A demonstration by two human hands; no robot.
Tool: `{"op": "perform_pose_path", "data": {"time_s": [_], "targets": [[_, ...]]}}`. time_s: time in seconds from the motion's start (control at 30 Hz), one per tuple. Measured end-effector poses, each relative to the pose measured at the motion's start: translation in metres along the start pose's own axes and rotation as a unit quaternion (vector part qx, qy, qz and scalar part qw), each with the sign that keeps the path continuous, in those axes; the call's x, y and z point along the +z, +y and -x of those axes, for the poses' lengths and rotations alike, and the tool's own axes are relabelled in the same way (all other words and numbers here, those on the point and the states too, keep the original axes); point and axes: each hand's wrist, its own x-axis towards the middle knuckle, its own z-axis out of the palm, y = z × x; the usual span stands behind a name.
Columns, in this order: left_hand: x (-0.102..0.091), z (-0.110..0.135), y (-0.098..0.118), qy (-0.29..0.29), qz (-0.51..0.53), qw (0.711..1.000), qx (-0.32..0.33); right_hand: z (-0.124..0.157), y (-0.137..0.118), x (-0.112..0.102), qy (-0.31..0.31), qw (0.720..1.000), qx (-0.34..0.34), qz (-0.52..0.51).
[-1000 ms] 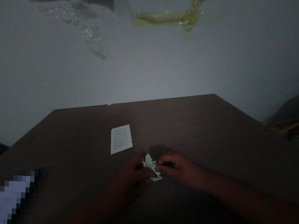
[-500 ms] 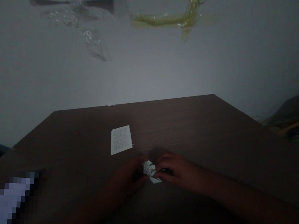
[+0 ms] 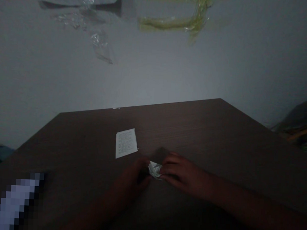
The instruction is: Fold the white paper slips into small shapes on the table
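Note:
A small folded piece of printed paper (image 3: 155, 169) is between my hands, low in the middle of the view. My left hand (image 3: 137, 177) pinches its left side with thumb and fingers. On the right side, my right hand (image 3: 178, 170) grips the paper, its fingers bent over the edge. Parts of the paper are hidden under my fingers, and dim light blurs its folds. Beyond my left hand, a flat printed sheet (image 3: 126, 143) lies on the brown table (image 3: 193, 130), apart from both hands.
A pale pixelated shape (image 3: 12, 203) is at the lower left of the table. The white wall (image 3: 170, 68) stands behind the table's far edge, with yellow tape (image 3: 170, 25) and clear tape (image 3: 100, 45) on it. Dark items (image 3: 301, 118) are beyond the right edge.
The folded paper looks more compact, its lower corner no longer sticking out. My right hand's fingers have shifted over its edge. The whole view has moved slightly.

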Motion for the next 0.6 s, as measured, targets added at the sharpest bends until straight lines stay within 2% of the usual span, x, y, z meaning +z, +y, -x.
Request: {"op": "perform_pose_path", "data": {"time_s": [0.13, 0.23, 0.6], "targets": [[-0.002, 0.002, -0.006, 0.02, -0.03, 0.999, -0.003, 0.0, -0.002, -0.001, -0.025, 0.998, -0.012, 0.05], [-0.004, 0.002, -0.007, 0.014, -0.04, 0.999, 0.006, 0.001, -0.003, -0.001, -0.04, 0.996, -0.023, 0.082], [-0.002, 0.0, -0.009, -0.009, -0.087, 0.992, 0.09, 0.0, -0.012, -0.008, -0.083, 0.991, -0.012, 0.102]]}}
